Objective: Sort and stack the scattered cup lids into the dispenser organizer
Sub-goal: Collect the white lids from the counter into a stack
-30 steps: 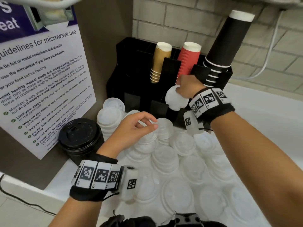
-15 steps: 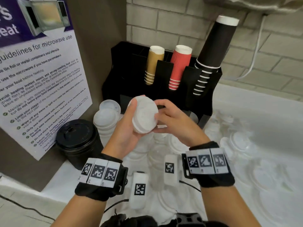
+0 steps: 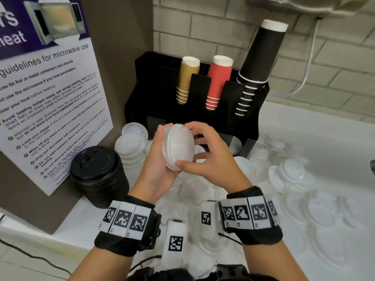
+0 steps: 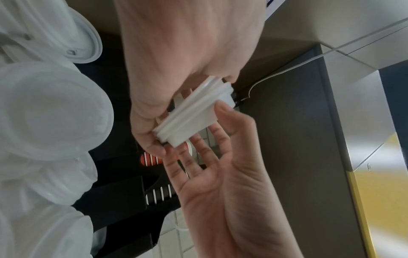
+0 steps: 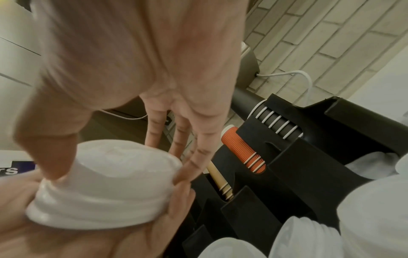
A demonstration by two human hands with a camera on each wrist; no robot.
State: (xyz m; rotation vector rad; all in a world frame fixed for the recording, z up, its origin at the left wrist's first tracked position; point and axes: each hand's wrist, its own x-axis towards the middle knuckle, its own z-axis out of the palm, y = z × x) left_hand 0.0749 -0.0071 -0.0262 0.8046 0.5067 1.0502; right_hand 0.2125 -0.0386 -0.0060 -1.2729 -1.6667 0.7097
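Note:
A short stack of white cup lids (image 3: 178, 148) is held on edge between my two hands, in front of the black dispenser organizer (image 3: 203, 92). My left hand (image 3: 161, 157) cradles the stack's wide base in its palm, fingers curled round the rim (image 4: 176, 111). My right hand (image 3: 195, 148) pinches the stack's narrow top between thumb and fingers (image 5: 114, 167). More white lid stacks (image 3: 129, 147) stand left of the organizer's base. Several clear lids (image 3: 292, 175) lie scattered over the white counter.
A stack of black lids (image 3: 97, 171) stands by the microwave notice (image 3: 50, 110) on the left panel. The organizer holds tan cups (image 3: 187, 80), red cups (image 3: 218, 82) and tall black cups (image 3: 259, 57). A white cable (image 3: 306, 74) runs down the brick wall.
My right hand came back from the organizer with the white lids. My left hand rose off the counter lids to meet it, and the stack has tipped onto its edge.

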